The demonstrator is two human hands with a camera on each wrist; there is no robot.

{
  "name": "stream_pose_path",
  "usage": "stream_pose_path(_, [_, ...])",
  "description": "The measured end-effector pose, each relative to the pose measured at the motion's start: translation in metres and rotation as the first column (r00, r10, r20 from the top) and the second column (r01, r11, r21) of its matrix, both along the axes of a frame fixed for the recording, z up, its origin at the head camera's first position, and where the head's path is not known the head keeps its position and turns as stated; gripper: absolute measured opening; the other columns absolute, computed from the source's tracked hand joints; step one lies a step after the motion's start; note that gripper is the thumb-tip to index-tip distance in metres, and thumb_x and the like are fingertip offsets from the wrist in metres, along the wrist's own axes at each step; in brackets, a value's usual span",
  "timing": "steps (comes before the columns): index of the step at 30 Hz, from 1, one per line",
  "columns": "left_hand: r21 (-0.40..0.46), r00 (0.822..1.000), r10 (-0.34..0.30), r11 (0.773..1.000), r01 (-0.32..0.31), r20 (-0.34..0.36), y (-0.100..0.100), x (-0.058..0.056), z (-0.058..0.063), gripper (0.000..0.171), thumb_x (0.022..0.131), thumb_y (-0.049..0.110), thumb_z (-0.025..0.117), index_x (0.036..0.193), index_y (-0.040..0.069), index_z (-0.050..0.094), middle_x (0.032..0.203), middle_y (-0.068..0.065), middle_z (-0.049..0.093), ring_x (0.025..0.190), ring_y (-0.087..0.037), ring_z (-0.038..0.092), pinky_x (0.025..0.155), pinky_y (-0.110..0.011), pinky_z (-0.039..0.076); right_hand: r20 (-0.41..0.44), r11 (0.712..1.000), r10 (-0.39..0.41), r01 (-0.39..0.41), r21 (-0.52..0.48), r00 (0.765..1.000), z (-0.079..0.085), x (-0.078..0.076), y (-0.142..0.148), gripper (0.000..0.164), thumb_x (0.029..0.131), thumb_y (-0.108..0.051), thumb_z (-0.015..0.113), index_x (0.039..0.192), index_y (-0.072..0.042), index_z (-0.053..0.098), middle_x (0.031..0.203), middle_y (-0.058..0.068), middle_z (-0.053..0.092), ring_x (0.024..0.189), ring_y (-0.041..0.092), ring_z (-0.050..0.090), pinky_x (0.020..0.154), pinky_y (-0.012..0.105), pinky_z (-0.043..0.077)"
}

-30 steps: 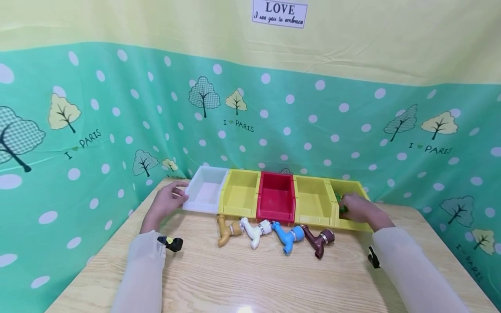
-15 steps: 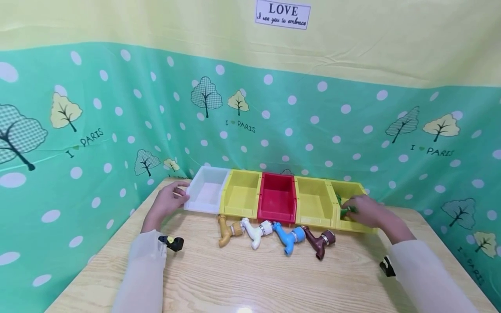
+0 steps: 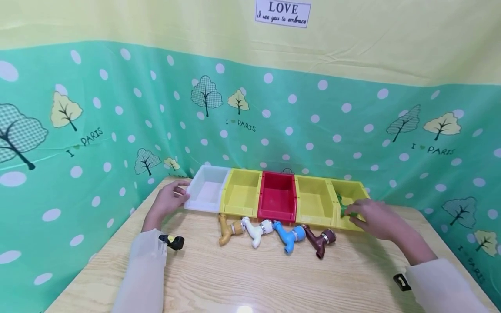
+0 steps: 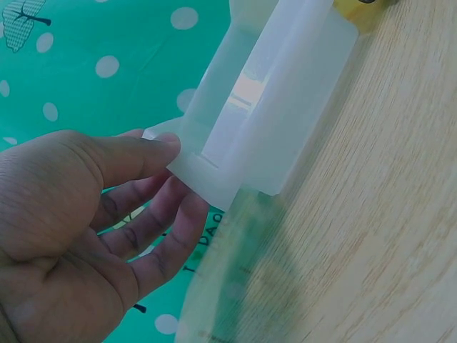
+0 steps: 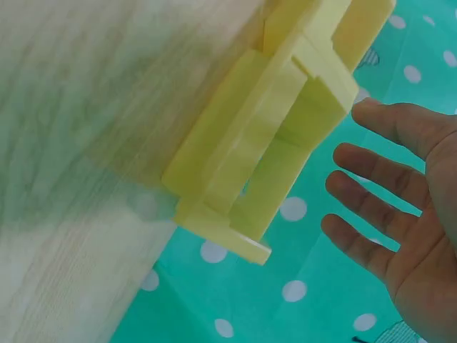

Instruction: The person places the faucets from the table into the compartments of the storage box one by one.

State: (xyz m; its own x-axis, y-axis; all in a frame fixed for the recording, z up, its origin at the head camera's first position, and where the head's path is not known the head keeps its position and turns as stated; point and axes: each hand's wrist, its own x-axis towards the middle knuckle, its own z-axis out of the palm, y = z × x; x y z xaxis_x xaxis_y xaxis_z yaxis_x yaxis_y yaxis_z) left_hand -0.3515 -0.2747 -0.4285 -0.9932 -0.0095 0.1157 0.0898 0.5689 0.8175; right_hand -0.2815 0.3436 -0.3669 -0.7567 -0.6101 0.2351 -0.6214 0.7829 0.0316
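Note:
Five-sectioned row of joined bins: at its left end, my left hand (image 3: pixel 168 200) holds the white bin (image 3: pixel 205 191) by its side. In the left wrist view the thumb (image 4: pixel 168 146) lies on the bin's corner and the fingers curl below. My right hand (image 3: pixel 373 217) is at the front of the rightmost yellow bin (image 3: pixel 358 189), its fingers spread and holding nothing in the right wrist view. Inside that bin lies a green tap (image 3: pixel 342 208), partly hidden by the hand.
In front of the bins, a tan tap (image 3: pixel 227 230), a white tap (image 3: pixel 255 231), a blue tap (image 3: pixel 288 237) and a maroon tap (image 3: pixel 320 241) lie on the wooden table (image 3: pixel 250 278). Between the yellow bins is a red bin (image 3: pixel 277 195). A patterned curtain (image 3: pixel 313 108) hangs behind.
My right hand has drawn back out of the rightmost yellow bin, toward the front and right, leaving the green tap inside. My left hand stays at the white bin.

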Motion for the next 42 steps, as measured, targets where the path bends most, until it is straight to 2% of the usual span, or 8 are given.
stream_pose_path(8, [0.004, 1.000, -0.002, 1.000, 0.002, -0.004, -0.003, 0.000, -0.002, 0.042, 0.101, 0.006, 0.065, 0.142, 0.004, 0.054, 0.116, -0.021, 0.061, 0.107, -0.035, 0.062, 0.080, -0.035, 0.062, -0.054, 0.997, 0.072, -0.070, 0.027, 0.996, -0.013, 0.012, -0.018, 0.021, 0.083, -0.007, 0.084, 0.102, -0.014, 0.078, 0.099, 0.000, 0.072, 0.090, 0.023, 0.068, 0.076, 0.042, 0.060])
stream_pose_path(15, [0.008, 1.000, -0.001, 1.000, 0.002, -0.004, -0.003, 0.001, -0.002, 0.042, 0.101, 0.007, 0.065, 0.141, 0.004, 0.054, 0.116, -0.021, 0.061, 0.107, -0.035, 0.063, 0.081, -0.036, 0.062, -0.091, 0.992, 0.120, -0.116, 0.048, 0.989, -0.024, 0.016, -0.034, 0.021, 0.086, -0.017, 0.083, 0.107, -0.015, 0.078, 0.100, -0.001, 0.072, 0.091, 0.023, 0.067, 0.078, 0.044, 0.058])
stream_pose_path(23, [0.008, 1.000, 0.001, 1.000, -0.001, -0.002, -0.002, 0.000, 0.000, 0.042, 0.101, 0.007, 0.065, 0.141, 0.004, 0.054, 0.116, -0.021, 0.061, 0.107, -0.035, 0.063, 0.081, -0.037, 0.062, -0.061, 0.980, 0.183, -0.177, 0.090, 0.981, -0.033, 0.021, -0.049, 0.032, 0.087, -0.023, 0.083, 0.117, -0.015, 0.074, 0.105, -0.001, 0.070, 0.095, 0.020, 0.064, 0.082, 0.043, 0.058])
stream_pose_path(26, [0.010, 1.000, 0.002, 1.000, -0.002, 0.001, -0.002, 0.000, 0.001, 0.042, 0.101, 0.007, 0.064, 0.141, 0.004, 0.054, 0.117, -0.021, 0.061, 0.108, -0.035, 0.062, 0.081, -0.037, 0.062, -0.022, 0.975, 0.194, -0.191, 0.113, 0.981, -0.035, 0.024, -0.053, 0.039, 0.087, -0.024, 0.083, 0.124, -0.016, 0.072, 0.113, 0.001, 0.070, 0.102, 0.023, 0.064, 0.086, 0.046, 0.057])
stream_pose_path(30, [0.009, 1.000, 0.003, 1.000, -0.003, 0.005, -0.002, 0.001, 0.001, 0.042, 0.101, 0.008, 0.064, 0.142, 0.005, 0.054, 0.117, -0.021, 0.061, 0.108, -0.036, 0.062, 0.082, -0.037, 0.062, 0.053, 0.971, 0.194, -0.199, 0.130, 0.980, -0.038, 0.027, -0.058, 0.040, 0.089, -0.022, 0.081, 0.128, -0.022, 0.070, 0.120, -0.002, 0.068, 0.108, 0.022, 0.061, 0.089, 0.046, 0.056])
stream_pose_path(35, [0.012, 1.000, 0.002, 1.000, -0.002, 0.005, -0.001, 0.000, 0.000, 0.042, 0.101, 0.008, 0.065, 0.141, 0.004, 0.054, 0.117, -0.021, 0.061, 0.108, -0.036, 0.062, 0.081, -0.037, 0.062, 0.126, 0.972, 0.174, -0.191, 0.134, 0.977, -0.042, 0.028, -0.062, 0.033, 0.093, -0.019, 0.077, 0.124, -0.028, 0.070, 0.122, -0.005, 0.066, 0.111, 0.020, 0.058, 0.092, 0.046, 0.055])
stream_pose_path(42, [0.007, 1.000, 0.003, 1.000, -0.003, 0.002, -0.001, 0.000, -0.001, 0.042, 0.101, 0.007, 0.064, 0.141, 0.004, 0.054, 0.116, -0.021, 0.061, 0.108, -0.036, 0.063, 0.081, -0.037, 0.062, 0.112, 0.962, 0.229, -0.242, 0.125, 0.967, -0.044, 0.027, -0.065, 0.029, 0.092, -0.016, 0.077, 0.114, -0.034, 0.070, 0.114, -0.010, 0.065, 0.104, 0.018, 0.058, 0.086, 0.043, 0.055])
